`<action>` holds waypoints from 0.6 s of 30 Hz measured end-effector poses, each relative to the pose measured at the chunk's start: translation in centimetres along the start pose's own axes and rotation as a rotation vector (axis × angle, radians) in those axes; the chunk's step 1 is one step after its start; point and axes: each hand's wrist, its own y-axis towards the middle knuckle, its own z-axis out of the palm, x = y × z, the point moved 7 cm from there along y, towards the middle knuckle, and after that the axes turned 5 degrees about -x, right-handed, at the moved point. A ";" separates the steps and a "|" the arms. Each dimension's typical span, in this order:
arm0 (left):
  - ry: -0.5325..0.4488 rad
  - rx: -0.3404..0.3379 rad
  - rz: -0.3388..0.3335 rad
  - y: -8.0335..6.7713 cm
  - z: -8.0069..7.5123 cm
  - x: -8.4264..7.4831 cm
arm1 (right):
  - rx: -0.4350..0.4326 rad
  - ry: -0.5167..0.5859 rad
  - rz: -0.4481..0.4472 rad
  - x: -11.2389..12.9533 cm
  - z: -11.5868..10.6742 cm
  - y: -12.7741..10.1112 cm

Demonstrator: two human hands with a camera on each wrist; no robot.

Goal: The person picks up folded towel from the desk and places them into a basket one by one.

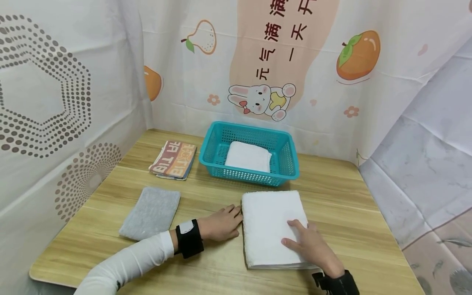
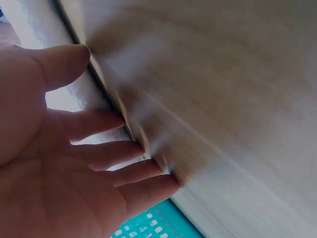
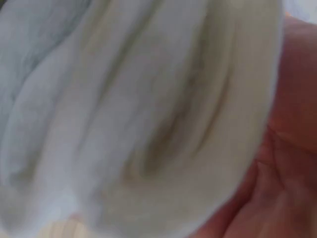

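A thick folded white towel (image 1: 273, 229) lies on the wooden table in front of me. My left hand (image 1: 221, 223) rests flat on the tabletop with fingers nearly straight, their tips at the towel's left edge. In the left wrist view the palm and spread fingers (image 2: 148, 191) show, holding nothing. My right hand (image 1: 311, 244) grips the towel's right side, thumb and index finger on top. The other fingers go round the edge and are mostly hidden. Close up in the right wrist view, the towel's stacked layers (image 3: 163, 124) sit against the palm (image 3: 277, 193).
A turquoise basket (image 1: 248, 177) stands behind the white towel, with a smaller folded white cloth (image 1: 248, 156) inside. To the left lie a folded grey towel (image 1: 152, 214) and a folded patterned cloth (image 1: 174, 159). Printed curtains (image 1: 199, 90) hang around the table (image 1: 343, 205).
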 end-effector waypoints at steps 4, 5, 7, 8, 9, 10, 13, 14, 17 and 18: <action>-0.058 0.006 0.005 0.1 -0.1 0.4 | 0.004 0.048 -0.013 -0.4 -0.2 0.1; -0.070 0.007 0.009 0.1 -0.1 0.5 | -0.001 0.068 -0.017 -0.6 -0.3 0.1; -0.106 0.001 0.012 0.2 -0.2 0.6 | -0.024 0.112 -0.020 -1.0 -0.6 0.2; -0.126 -0.006 0.011 0.3 -0.3 0.7 | -0.035 0.139 -0.019 -1.3 -0.7 0.2; -0.145 -0.013 0.007 0.3 -0.4 0.8 | -0.045 0.170 -0.017 -1.5 -0.8 0.2; -0.170 -0.026 0.001 0.3 -0.5 0.9 | -0.051 0.203 -0.010 -1.8 -0.9 0.3; -0.255 -0.067 -0.034 0.3 -0.8 1.2 | -0.052 0.311 0.040 -2.7 -0.8 0.3; -0.294 -0.084 -0.050 0.4 -0.9 1.3 | -0.046 0.351 0.066 -2.9 -0.6 0.3; -0.442 -0.131 -0.109 0.3 -1.1 1.7 | -0.030 0.458 0.116 -3.5 -0.2 0.4; -0.500 -0.149 -0.133 0.3 -1.1 1.8 | -0.028 0.488 0.127 -3.6 -0.1 0.4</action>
